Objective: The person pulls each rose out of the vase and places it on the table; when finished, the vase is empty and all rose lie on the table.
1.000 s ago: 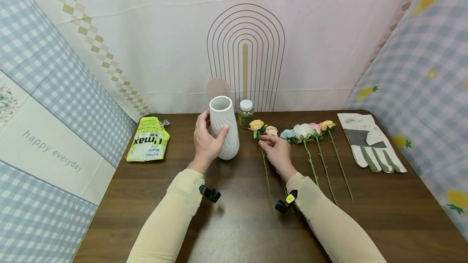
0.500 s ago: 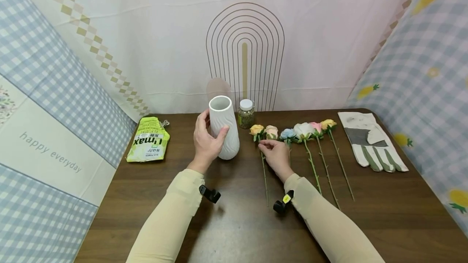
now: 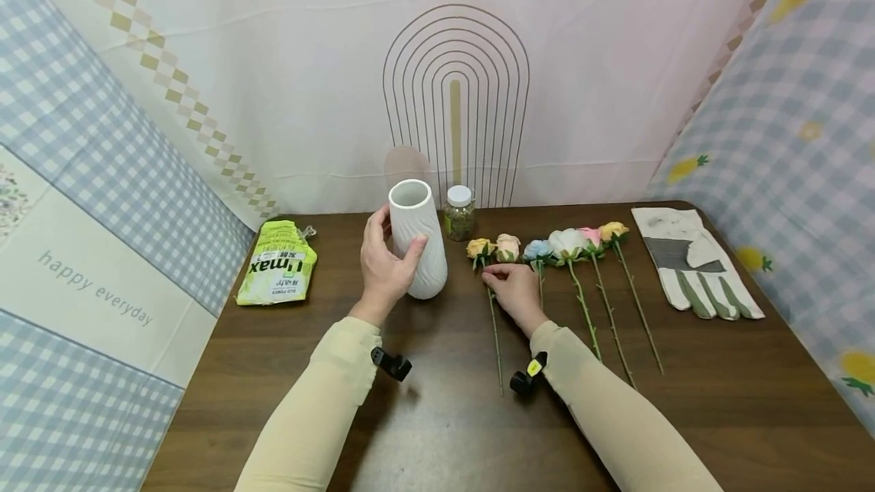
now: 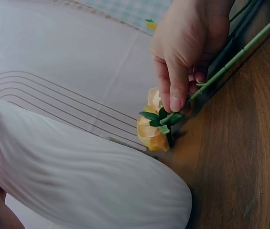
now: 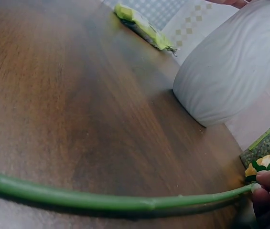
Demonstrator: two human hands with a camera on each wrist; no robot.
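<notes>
A white vase (image 3: pixel 425 260) with a wavy surface stands upright on the table, and my left hand (image 3: pixel 386 268) grips its left side, thumb across the front. My right hand (image 3: pixel 517 293) pinches the green stem of a yellow artificial rose (image 3: pixel 481 250) just below the bloom. In the left wrist view, thumb and fingers meet on that stem under the leaves of the rose (image 4: pixel 150 136). The right wrist view shows the long stem (image 5: pixel 101 200) close up, stretching away from the fingertips. Beside my right hand lie a peach rose (image 3: pixel 508 247) and a blue flower (image 3: pixel 538 250).
White (image 3: pixel 567 244), pink (image 3: pixel 592 238) and yellow (image 3: pixel 614 231) flowers lie further right. Past them is a white-and-grey work glove (image 3: pixel 697 264). A lidded glass jar (image 3: pixel 459 213) stands behind the vase; a lime-green bag (image 3: pixel 278 263) lies at the left.
My right hand has drawn the yellow rose slightly nearer to me, and its bloom has turned. The stem's lower end has swung a little left. My left hand stays on the vase.
</notes>
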